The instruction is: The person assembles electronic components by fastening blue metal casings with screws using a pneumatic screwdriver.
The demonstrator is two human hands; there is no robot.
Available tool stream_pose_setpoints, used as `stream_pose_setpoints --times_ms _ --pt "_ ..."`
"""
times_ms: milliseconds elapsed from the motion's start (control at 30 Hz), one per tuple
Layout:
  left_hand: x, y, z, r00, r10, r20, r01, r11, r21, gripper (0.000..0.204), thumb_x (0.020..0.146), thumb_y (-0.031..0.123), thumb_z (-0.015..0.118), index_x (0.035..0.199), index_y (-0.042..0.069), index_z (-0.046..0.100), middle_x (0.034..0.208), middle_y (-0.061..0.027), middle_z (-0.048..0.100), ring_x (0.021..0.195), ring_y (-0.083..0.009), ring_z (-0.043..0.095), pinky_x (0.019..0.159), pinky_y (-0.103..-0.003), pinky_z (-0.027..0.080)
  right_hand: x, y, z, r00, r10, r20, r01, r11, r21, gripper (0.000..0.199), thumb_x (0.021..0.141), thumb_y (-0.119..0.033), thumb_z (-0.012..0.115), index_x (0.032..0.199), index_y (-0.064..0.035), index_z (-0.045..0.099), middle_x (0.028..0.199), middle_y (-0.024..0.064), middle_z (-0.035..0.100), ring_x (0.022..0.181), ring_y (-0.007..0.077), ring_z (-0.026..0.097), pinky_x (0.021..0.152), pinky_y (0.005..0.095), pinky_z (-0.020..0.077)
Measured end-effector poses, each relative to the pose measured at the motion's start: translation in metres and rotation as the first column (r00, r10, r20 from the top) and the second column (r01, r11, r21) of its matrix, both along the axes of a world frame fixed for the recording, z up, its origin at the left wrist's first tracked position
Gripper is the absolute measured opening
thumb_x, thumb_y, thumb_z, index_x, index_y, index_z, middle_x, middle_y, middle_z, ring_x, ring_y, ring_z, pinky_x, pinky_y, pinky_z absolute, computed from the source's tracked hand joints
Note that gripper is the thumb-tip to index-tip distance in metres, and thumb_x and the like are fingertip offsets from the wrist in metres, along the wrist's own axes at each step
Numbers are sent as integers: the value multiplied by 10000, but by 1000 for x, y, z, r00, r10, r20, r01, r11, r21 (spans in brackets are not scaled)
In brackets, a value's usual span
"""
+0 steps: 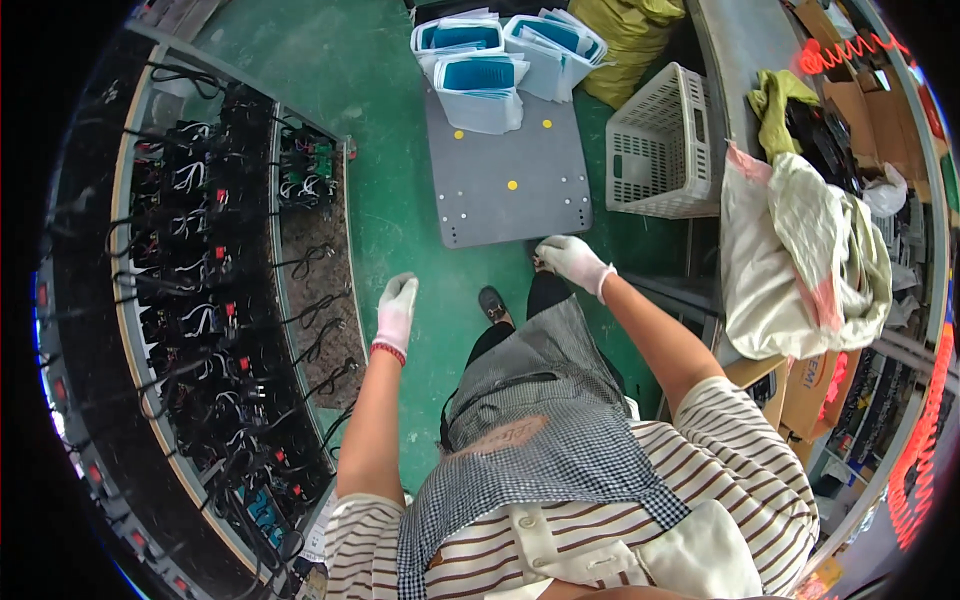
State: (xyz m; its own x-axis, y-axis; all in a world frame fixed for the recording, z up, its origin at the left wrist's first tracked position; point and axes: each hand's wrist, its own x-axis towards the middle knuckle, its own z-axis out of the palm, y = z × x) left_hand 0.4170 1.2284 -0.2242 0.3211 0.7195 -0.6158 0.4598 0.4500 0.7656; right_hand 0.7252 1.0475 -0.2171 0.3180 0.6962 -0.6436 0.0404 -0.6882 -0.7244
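My left hand (397, 305), in a white glove, is raised beside the rack on the left, its fingers stretched out with nothing in them. My right hand (575, 262), gloved too, hangs just off the near right corner of a flat grey cart (512, 205). Its fingers are loosely bent and slightly apart, and no held object shows. At the cart's far end stand several white bins (478, 105) with blue insides, lined with white sheets.
A rack (315, 310) of black units with cables runs along the left. To the right are a white slotted crate (655, 150), a bench with a white sack (800, 260), and cardboard boxes (815, 395). A yellow sack (630, 45) stands behind the crate. Green floor (400, 210) surrounds the cart.
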Motion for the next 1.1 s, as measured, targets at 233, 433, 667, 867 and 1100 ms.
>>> stream_pose_setpoints --times_ms 233,433,667,867,1100 --pt "-86 -79 -52 905 -31 -424 -30 990 -137 400 929 267 608 1169 -53 624 1083 -151 681 986 -208 617 881 -327 480 132 144 -95 940 77 333 -48 994 -96 361 901 -263 548 1127 -2 656 1071 212 685 1056 364 635 924 389 489" --pt "-130 -174 -40 762 39 -647 -373 842 -390 286 876 280 613 960 12 667 721 0 565 614 -106 508 562 -279 434 229 276 -177 812 76 579 -89 996 -6 361 917 -319 526 1131 -57 652 1131 197 648 1068 384 601 928 437 475" --pt "48 -114 -28 901 200 -386 -401 726 -559 367 942 217 603 1210 -33 584 1075 -98 652 965 -152 612 842 -266 490 254 368 -242 693 223 686 -241 968 -71 334 954 -273 472 1206 -116 625 1243 110 619 1158 319 580 991 417 457" --pt "153 -45 -16 954 276 -116 -291 756 -586 438 990 266 555 1294 -46 510 1257 -167 594 1153 -250 587 1012 -377 457 268 379 -282 637 519 570 -471 847 -245 267 943 -172 447 1109 -102 645 1146 157 663 1076 344 627 883 452 515" --pt "100 -84 -66 925 198 -323 -360 723 -589 398 962 296 592 1205 -20 582 994 -48 650 903 -128 612 820 -278 499 273 355 -263 514 663 545 -509 747 -428 263 885 -95 493 1133 -83 582 1146 153 638 1071 311 635 891 416 516"
